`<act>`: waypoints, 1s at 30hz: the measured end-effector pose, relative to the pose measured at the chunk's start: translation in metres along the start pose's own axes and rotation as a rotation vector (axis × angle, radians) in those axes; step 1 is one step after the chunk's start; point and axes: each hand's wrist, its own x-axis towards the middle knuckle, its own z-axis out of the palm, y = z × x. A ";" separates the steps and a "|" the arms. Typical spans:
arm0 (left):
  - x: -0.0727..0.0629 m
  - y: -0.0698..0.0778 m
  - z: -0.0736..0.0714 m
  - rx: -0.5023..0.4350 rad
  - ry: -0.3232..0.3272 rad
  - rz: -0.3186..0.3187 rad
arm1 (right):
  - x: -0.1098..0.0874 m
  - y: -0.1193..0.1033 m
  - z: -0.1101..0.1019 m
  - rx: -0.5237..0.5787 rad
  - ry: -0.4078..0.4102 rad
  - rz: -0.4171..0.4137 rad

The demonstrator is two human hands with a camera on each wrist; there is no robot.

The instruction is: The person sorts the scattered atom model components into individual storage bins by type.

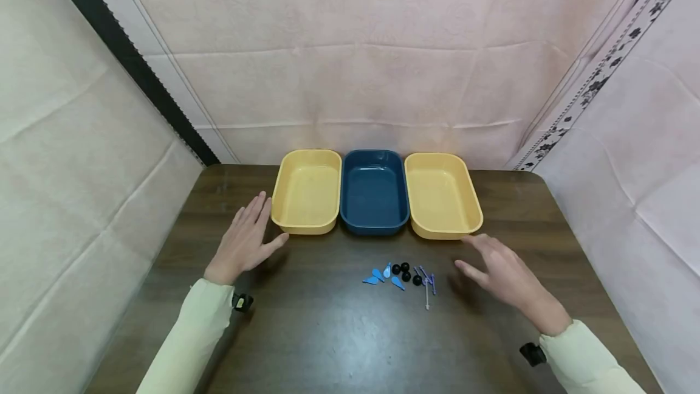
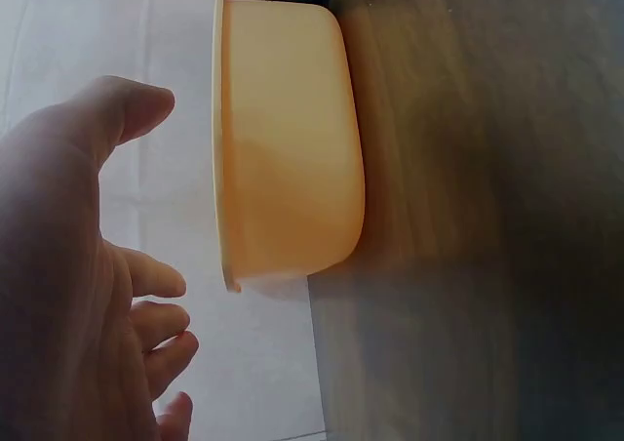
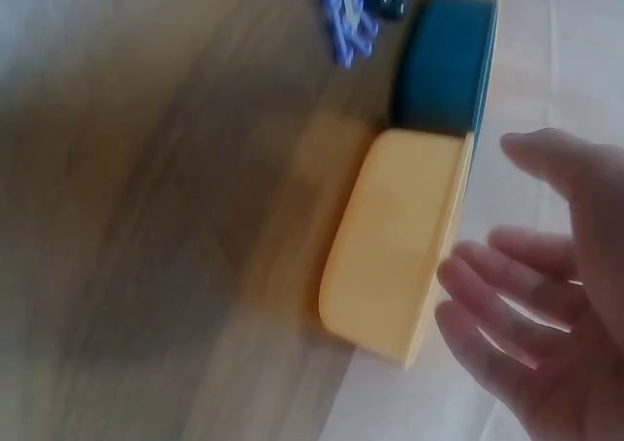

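- Both hands hold nothing: left hand (image 1: 243, 242) and right hand (image 1: 500, 269) each have the thumb wide from the fingers.
- The left hand is just beside the left yellow tray (image 1: 307, 193). The right hand is by the near right corner of the right yellow tray (image 1: 442, 193); I cannot tell if it touches.
- A blue tray (image 1: 374, 190) sits between them. All three trays run long from near to far.
- Blue drops (image 1: 378, 275), black balls (image 1: 406, 276) and purple sticks (image 1: 426, 281) lie on the table (image 1: 328, 321) between the hands, on the near side of the trays.
- The right hand is closer to these; the sticks lie left of it.
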 end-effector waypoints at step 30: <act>0.042 0.002 0.018 -0.042 -0.034 -0.030 | -0.029 -0.058 0.062 0.189 -0.154 0.291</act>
